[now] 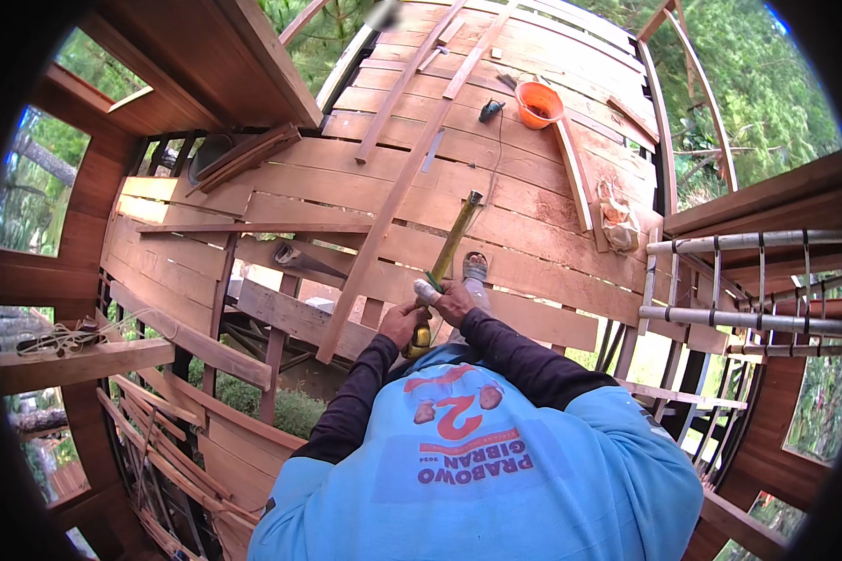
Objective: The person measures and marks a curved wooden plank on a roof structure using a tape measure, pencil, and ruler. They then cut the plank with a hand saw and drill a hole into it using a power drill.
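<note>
Both forearms, in dark sleeves, rise from the lower middle of the view and meet just above the chest of a light blue shirt (477, 467). The left hand (402, 324) is curled shut around the lower end of a long yellow-green tool (447, 265), knuckles turned outward and wrist bent slightly inward. The right hand (454, 301) sits just above it, fingers wrapped tight on the same shaft, with something pale at its fingertip, perhaps a bandage or a glove tip; the view is too small to tell which. The tool is held out in front of the chest, slanting up and to the right from the two hands, and its darker far end stands over the plank deck (533, 187).

A sandalled foot (475, 271) rests on the planks just beside the right hand. A long loose batten (384, 224) lies diagonally across the deck to the left of the tool. Farther up the deck sit an orange bucket (539, 103) and a small power tool (490, 110) with its cord trailing down.
</note>
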### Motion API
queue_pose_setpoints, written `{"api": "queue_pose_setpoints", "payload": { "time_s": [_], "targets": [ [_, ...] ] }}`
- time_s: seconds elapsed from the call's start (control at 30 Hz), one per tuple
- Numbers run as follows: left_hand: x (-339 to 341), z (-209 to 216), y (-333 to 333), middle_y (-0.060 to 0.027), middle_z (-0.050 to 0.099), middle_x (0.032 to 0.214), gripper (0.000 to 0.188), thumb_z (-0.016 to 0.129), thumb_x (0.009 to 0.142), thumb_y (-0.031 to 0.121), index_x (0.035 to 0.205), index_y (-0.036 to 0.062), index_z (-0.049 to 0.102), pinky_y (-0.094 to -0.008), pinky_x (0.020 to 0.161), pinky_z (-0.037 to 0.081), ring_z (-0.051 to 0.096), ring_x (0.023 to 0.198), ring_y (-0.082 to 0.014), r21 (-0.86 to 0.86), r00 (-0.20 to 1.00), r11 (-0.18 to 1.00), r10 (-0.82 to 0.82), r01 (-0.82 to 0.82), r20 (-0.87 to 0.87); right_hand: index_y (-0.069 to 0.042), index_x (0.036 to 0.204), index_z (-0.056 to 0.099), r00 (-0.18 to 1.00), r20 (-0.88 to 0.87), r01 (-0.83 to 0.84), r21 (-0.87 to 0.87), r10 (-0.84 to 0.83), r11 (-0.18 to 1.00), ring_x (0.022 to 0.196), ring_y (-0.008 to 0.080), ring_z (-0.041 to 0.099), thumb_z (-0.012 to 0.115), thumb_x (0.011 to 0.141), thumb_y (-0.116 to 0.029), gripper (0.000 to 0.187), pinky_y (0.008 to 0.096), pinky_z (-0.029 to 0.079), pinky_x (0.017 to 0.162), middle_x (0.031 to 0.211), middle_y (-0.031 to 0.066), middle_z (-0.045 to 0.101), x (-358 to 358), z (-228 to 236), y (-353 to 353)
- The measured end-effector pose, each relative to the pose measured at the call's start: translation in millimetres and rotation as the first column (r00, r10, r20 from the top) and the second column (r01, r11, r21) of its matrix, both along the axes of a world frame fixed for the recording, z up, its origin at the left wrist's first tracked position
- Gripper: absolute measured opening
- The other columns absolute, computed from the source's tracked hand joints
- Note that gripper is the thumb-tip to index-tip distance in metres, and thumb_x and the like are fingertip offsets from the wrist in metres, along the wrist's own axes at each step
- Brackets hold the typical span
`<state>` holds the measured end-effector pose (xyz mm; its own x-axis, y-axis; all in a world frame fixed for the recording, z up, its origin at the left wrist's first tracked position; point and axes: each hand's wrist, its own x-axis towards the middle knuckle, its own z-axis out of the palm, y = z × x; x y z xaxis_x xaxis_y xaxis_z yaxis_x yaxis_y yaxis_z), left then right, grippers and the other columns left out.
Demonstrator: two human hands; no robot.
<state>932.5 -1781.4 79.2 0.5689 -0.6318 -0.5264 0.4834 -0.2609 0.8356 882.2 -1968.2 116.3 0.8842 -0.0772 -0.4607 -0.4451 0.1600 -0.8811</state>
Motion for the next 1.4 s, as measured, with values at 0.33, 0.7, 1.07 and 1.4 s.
{"api": "queue_pose_setpoints", "payload": {
  "time_s": [0.33, 0.7, 1.07, 1.4],
  "targets": [
    [120, 9, -75, -0.0031, 0.072, 0.088, 0.024, 0.062, 0.100, 0.022, 0.100, 0.0006, 0.074, -0.0294, 0.078, 0.052, 0.064, 0.084, -0.0114, 0.309, 0.978, 0.950, -0.018, -0.049, 0.209, -0.004, 0.095, 0.079, 0.940, 0.180, 0.288, 0.029, -0.289, 0.957, 0.073, 0.0037, 0.052, 0.077, 0.097, -0.037, 0.033, 0.0235, 0.042, 0.063, 0.079, -0.0076, 0.063, 251, -63, -263],
    [241, 37, -83, -0.0025, 0.070, 0.088, 0.023, 0.063, 0.102, 0.020, 0.099, 0.0001, 0.073, -0.0279, 0.075, 0.052, 0.064, 0.082, -0.0101, 0.343, 0.992, 0.939, -0.032, -0.013, 0.126, -0.006, 0.088, 0.079, 0.774, 0.299, 0.600, -0.060, -0.559, 0.798, 0.049, 0.0079, 0.041, 0.073, 0.093, -0.056, 0.051, 0.0282, 0.033, 0.046, 0.062, -0.0038, 0.050, 485, 60, -519],
    [462, 34, -318, -0.0085, 0.074, 0.090, 0.028, 0.059, 0.104, 0.019, 0.104, -0.0054, 0.073, -0.0288, 0.073, 0.055, 0.067, 0.079, -0.0130, 0.195, 0.998, 0.980, 0.038, -0.047, 0.045, -0.007, 0.081, 0.074, 0.998, -0.054, -0.030, -0.062, 0.027, 0.998, 0.065, 0.0090, 0.048, 0.067, 0.097, -0.058, 0.054, 0.0308, 0.039, 0.059, 0.067, -0.0041, 0.054, 486, -25, -329],
    [508, -24, -319, -0.0060, 0.073, 0.084, 0.030, 0.064, 0.103, 0.024, 0.095, -0.0028, 0.075, -0.0291, 0.071, 0.054, 0.066, 0.076, -0.0125, 0.327, 0.998, 0.945, -0.046, 0.033, 0.031, -0.007, 0.074, 0.071, 0.895, 0.050, 0.446, -0.073, -0.444, 0.892, 0.063, 0.0083, 0.047, 0.071, 0.094, -0.060, 0.056, 0.0294, 0.038, 0.057, 0.065, -0.0044, 0.053, 695, -135, -581]
  ]
}}
